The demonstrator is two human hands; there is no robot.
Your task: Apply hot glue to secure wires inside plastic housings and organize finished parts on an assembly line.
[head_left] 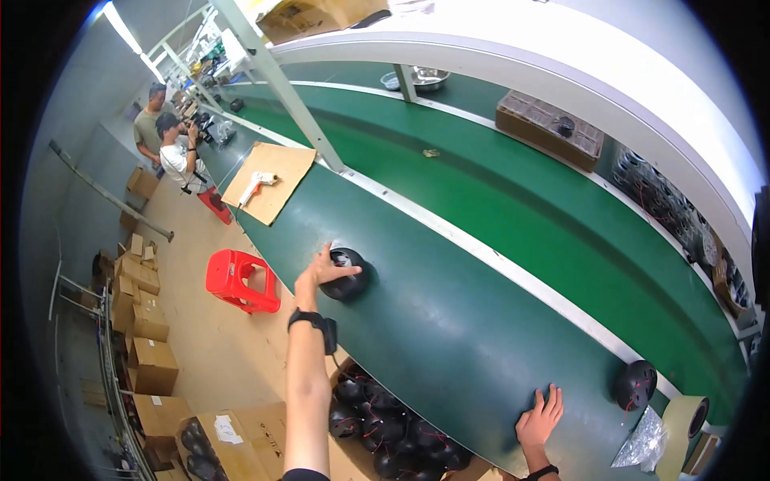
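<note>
My left hand [319, 272] is on a black round housing [354, 289] on the green worktop [449, 321]. Its thumb stretches over the housing's open top and its fingers reach round the far left side, gripping the rim. What sits inside the housing is partly covered by the hand. My right hand [541, 418] lies on the worktop near its front edge, fingers stretched out, holding nothing. A second black round housing [635, 385] with thin red wires rests to the right of that hand, beside a bubble-wrap bag [642, 442] and a roll of tape [682, 429].
A hot glue gun [258, 186] lies on cardboard [285, 172] at the left. Beyond a metal rail [473, 247] runs a green conveyor belt [481, 200]. Below the worktop stand a box of black housings [385, 425] and a red stool [241, 280]. Two people [178, 152] are farther off.
</note>
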